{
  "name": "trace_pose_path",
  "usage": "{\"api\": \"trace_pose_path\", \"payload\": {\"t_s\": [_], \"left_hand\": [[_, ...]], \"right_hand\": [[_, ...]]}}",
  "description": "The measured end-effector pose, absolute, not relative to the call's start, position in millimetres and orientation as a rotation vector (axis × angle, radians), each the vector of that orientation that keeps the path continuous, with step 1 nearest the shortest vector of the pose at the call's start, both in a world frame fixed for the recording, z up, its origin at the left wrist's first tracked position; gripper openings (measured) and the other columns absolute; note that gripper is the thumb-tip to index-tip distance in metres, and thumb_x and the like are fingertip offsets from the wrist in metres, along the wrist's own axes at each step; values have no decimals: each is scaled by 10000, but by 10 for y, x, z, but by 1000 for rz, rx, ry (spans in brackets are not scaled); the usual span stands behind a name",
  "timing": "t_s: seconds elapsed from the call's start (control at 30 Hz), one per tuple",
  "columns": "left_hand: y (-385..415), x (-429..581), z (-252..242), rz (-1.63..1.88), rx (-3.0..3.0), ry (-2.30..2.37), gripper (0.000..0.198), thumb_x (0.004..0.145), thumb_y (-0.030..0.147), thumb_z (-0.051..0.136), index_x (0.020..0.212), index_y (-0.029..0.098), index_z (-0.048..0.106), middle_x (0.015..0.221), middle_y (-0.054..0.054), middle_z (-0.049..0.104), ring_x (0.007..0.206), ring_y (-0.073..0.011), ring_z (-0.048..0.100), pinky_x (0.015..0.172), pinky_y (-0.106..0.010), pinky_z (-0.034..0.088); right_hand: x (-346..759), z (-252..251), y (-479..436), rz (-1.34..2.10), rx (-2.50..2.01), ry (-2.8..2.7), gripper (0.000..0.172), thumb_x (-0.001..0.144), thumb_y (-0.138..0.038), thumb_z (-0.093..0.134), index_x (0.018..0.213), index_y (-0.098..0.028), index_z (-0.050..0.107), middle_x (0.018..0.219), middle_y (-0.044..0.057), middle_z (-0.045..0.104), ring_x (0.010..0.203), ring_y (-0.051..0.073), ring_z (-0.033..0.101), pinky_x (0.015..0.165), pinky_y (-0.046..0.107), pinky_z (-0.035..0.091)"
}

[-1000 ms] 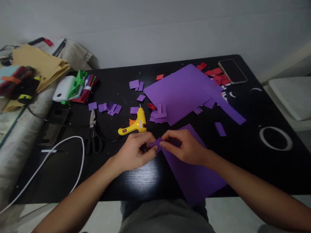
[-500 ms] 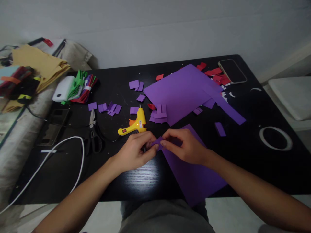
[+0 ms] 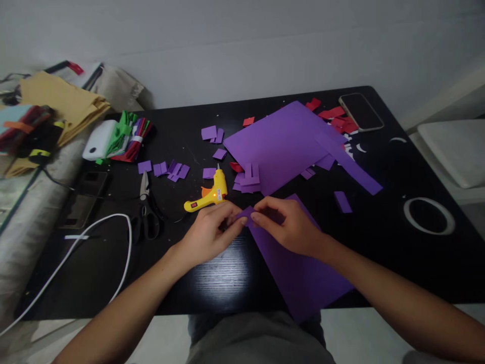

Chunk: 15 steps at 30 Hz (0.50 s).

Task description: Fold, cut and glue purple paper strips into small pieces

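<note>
We held a small purple piece (image 3: 246,215) pinched between both hands just above the table (image 3: 379,242), in front of the yellow glue gun (image 3: 210,194). Our left hand (image 3: 212,230) gripped its left end with curled fingers, and our right hand (image 3: 290,227) gripped its right end with thumb and fingertips. Its long axis ran roughly left to right between the hands, with one corner tipped away from us. Our fingertips hid both ends, so we could not make out its full outline. The right hand also covered part of the purple sheet (image 3: 299,273), whose near corner ran past the table edge.
</note>
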State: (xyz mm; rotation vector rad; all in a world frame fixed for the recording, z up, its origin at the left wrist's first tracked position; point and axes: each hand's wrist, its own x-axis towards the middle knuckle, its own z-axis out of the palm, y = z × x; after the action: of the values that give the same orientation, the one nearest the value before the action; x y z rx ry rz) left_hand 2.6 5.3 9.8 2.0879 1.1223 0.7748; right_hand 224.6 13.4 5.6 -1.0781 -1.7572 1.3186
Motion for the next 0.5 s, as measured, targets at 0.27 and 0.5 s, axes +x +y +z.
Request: {"api": "trace_pose_path", "payload": {"t_s": [0.27, 0.5], "left_hand": [[53, 23, 72, 753, 2047, 1153, 278, 1009, 320, 624, 782, 182, 543, 695, 38, 530, 616, -94, 499, 574, -216, 397], [62, 13, 117, 709, 2065, 1101, 254, 1010, 277, 619, 780, 179, 571, 689, 38, 534, 623, -97, 510, 584, -219, 396]], "right_hand": [[2269, 35, 143, 1373, -1108, -1710, 145, 958, -322, 676, 917, -190, 720, 800, 15, 746, 734, 160, 698, 682, 280, 544], [2263, 34, 144, 1423, -1071, -1649, 84, 922, -281, 718, 957, -204, 725, 861, 7, 754, 779, 150, 707, 704, 261, 550]]}}
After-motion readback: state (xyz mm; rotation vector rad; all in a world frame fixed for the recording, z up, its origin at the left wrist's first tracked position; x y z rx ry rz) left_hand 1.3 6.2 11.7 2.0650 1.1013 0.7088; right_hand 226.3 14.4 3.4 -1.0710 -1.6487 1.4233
